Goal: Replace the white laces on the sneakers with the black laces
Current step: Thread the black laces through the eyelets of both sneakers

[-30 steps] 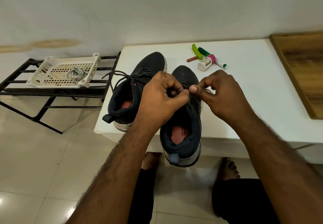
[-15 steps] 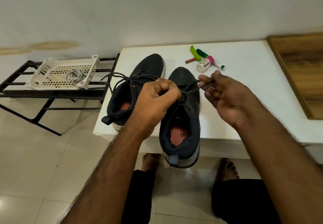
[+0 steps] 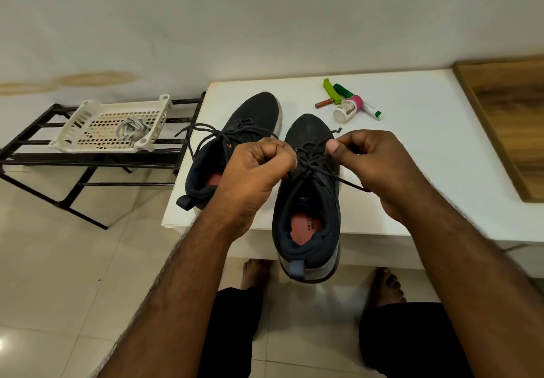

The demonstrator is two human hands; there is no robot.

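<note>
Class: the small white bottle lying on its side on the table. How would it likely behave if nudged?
The white bottle lies on its side, so it would probably roll. It looks like light plastic, so likely easy to shift. The green-capped tube beside it might stop it.

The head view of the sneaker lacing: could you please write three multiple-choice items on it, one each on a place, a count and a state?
1. Where do the white laces lie?
A. In the white basket on the black rack
B. On the table beside the sneakers
C. On the floor

2. How many sneakers stand on the white table?
A. One
B. Two
C. Three

3. What are both hands doing?
A. Resting flat on the table
B. Lifting a sneaker
C. Pinching the black lace of the right sneaker

Answers: 1 A, the pale bundle sits in the basket. 2 B, the left sneaker and the right one. 3 C, the left hand and right hand each grip a strand.
</note>
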